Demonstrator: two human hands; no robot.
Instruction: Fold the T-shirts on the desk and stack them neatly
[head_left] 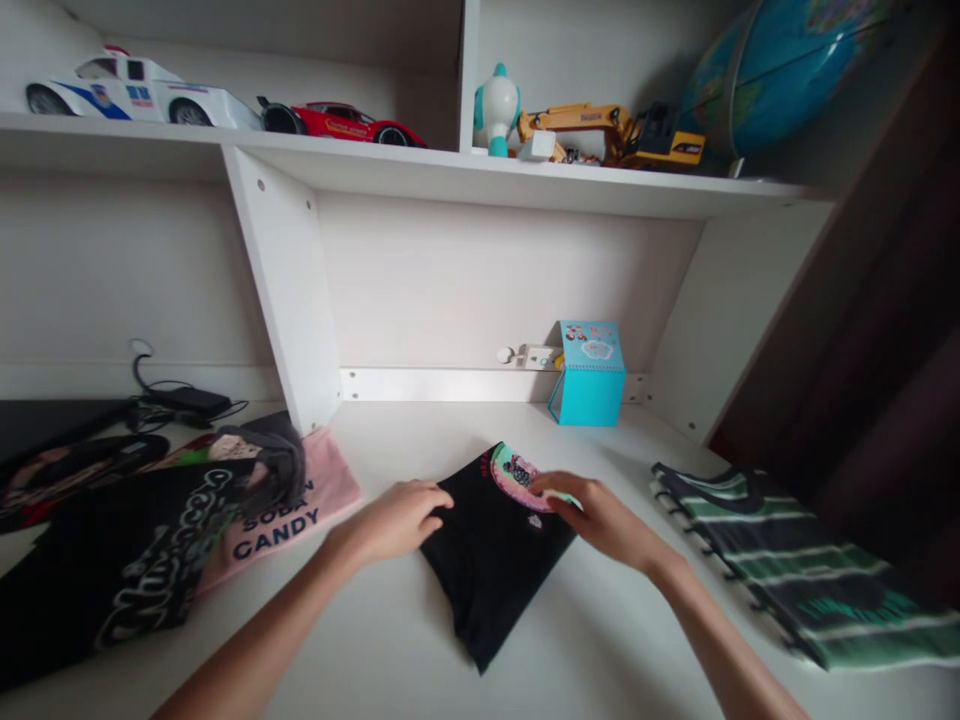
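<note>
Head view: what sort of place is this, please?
Probably a child's room at home: a white desk with a black T-shirt on it, and a toy police car and a globe on the shelf above.

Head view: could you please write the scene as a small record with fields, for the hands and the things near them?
Left hand: fingers curled at the left edge of the black folded garment; grip unclear
Right hand: laid flat on the garment's coloured print
Surface: white desk
Left of it: pink garment reading SODA CANDY
Right of it: green striped garment
Behind: blue box
Shelf: white toy car, red toy car, excavator, globe
</note>
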